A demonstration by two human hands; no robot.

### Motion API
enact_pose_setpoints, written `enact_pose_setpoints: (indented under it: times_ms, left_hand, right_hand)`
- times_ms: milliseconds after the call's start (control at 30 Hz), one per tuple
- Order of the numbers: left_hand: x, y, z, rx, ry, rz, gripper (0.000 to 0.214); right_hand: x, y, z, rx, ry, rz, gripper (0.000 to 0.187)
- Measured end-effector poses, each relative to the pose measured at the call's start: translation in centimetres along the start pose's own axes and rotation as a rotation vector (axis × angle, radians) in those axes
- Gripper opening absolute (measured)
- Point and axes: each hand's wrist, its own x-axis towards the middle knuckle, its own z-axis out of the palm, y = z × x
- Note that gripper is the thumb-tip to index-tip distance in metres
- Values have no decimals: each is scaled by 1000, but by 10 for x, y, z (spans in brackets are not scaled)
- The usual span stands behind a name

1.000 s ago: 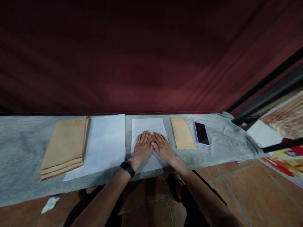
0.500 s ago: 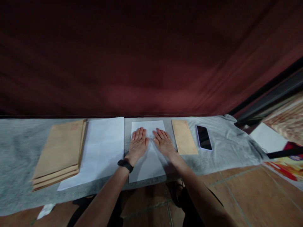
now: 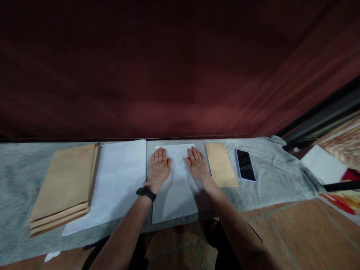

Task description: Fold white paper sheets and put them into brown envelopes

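A white sheet of paper (image 3: pixel 178 195) lies on the grey cloth in front of me, with a faint crease running across it. My left hand (image 3: pixel 159 167) rests flat, palm down, along the sheet's left edge, its fingers stretched out; a dark band circles that wrist. Flat at the sheet's right edge is my right hand (image 3: pixel 197 165), fingers extended and thumb apart. Neither hand holds anything. Just to the right of my right hand lies a small brown envelope (image 3: pixel 221 165).
Larger white sheets (image 3: pixel 123 176) lie to the left, partly under a stack of brown envelopes (image 3: pixel 66 180). A phone (image 3: pixel 245 165) rests on the grey cloth (image 3: pixel 272 168) at the right. A dark red curtain (image 3: pixel 174 116) hangs behind; tiled floor (image 3: pixel 303 232) shows below.
My two hands have slid apart across the sheet, the left one outward to the left and the right one outward to the right. The view has shifted slightly.
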Motion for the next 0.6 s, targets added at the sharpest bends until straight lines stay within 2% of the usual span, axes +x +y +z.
enact_pose_setpoints:
  times_ms: [200, 333, 500, 600]
  left_hand:
    - [3, -7, -2, -40, 47, -20, 62]
    - [-2, 4, -7, -52, 62, 21, 62]
    - [-30, 34, 3, -100, 36, 279, 61]
    - [-47, 47, 10, -78, -34, 385, 63]
  right_hand:
    - [6, -4, -4, 3, -28, 91, 59]
    - [9, -10, -12, 63, -19, 99, 60]
    - [4, -29, -18, 276, -102, -167, 58]
    - [0, -38, -17, 297, -184, -246, 56]
